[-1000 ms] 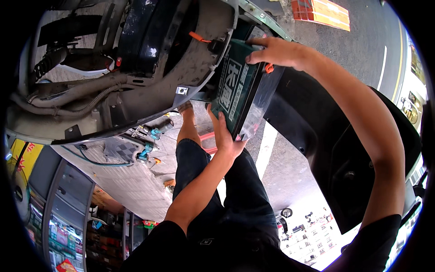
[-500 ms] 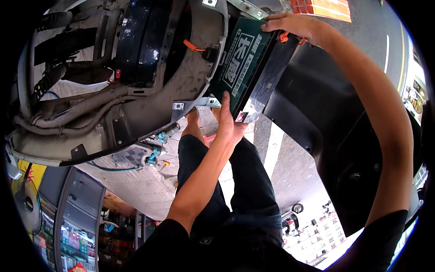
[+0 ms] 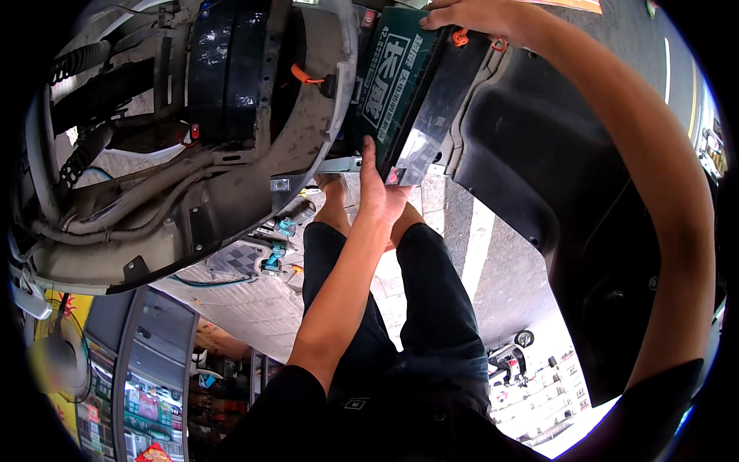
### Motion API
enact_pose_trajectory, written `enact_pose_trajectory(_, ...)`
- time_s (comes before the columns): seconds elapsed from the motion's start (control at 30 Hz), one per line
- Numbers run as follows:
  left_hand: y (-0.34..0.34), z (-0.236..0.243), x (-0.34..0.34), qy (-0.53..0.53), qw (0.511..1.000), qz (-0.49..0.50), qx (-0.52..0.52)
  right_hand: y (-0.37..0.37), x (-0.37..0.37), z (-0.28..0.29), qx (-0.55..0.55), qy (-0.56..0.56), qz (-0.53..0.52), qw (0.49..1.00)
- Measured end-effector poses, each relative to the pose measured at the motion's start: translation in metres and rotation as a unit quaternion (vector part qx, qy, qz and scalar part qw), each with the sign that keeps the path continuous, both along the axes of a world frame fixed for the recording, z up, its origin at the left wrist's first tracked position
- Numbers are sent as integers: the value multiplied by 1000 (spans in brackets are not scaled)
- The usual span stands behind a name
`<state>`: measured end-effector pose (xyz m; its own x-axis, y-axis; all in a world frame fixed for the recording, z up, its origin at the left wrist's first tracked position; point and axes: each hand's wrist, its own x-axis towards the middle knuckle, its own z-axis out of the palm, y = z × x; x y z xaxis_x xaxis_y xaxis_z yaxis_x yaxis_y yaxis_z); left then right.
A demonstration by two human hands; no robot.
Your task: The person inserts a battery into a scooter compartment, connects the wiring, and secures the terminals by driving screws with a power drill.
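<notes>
Between my two hands is a battery point(image 3: 391, 85), a boxy block with a green face, a black edge and a shiny silver-grey side. It stands tilted beside the curved grey body frame point(image 3: 308, 154) of a vehicle. My left hand point(image 3: 381, 191) grips the near end, its thumb lying up along the green face. At the far end my right hand point(image 3: 469, 17) is closed over the corner, next to an orange terminal piece point(image 3: 460, 37). The fingers under the battery are hidden.
Right of the battery spreads a large black plastic panel point(image 3: 508, 146). An orange connector point(image 3: 304, 74) sticks out inside the frame, near a dark blue cylinder point(image 3: 223, 77). Teal power tools point(image 3: 279, 250) lie on the pavement, lower left. A shopfront point(image 3: 158, 362) stands beyond.
The battery and both hands sit slightly further left and up in the view. The frame has shifted the same way, and the grip looks unchanged.
</notes>
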<state>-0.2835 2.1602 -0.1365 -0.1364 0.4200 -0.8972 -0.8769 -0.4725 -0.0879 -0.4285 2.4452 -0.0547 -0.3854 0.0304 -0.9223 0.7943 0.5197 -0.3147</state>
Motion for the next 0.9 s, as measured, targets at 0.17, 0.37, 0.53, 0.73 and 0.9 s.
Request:
enact_pose_trajectory(0.17,-7,-13,-5,-23,999,-8,27,-3,-11,-24,62,4,64,996)
enact_pose_trajectory(0.37,-3,-8,-12,-47,999,-6,26,-2,-4,-46,17,-9,-53,998)
enact_pose_trajectory(0.53,-12,-14,-27,-102,994,10,42,-22,-23,-43,68,-21,-46,996)
enact_pose_trajectory(0.73,-11,-33,-26,-111,992,27,51,-23,-27,-77,112,16,1,994)
enact_pose_trajectory(0.9,-15,-34,-29,-116,992,21,35,-27,-32,-89,113,-5,7,994)
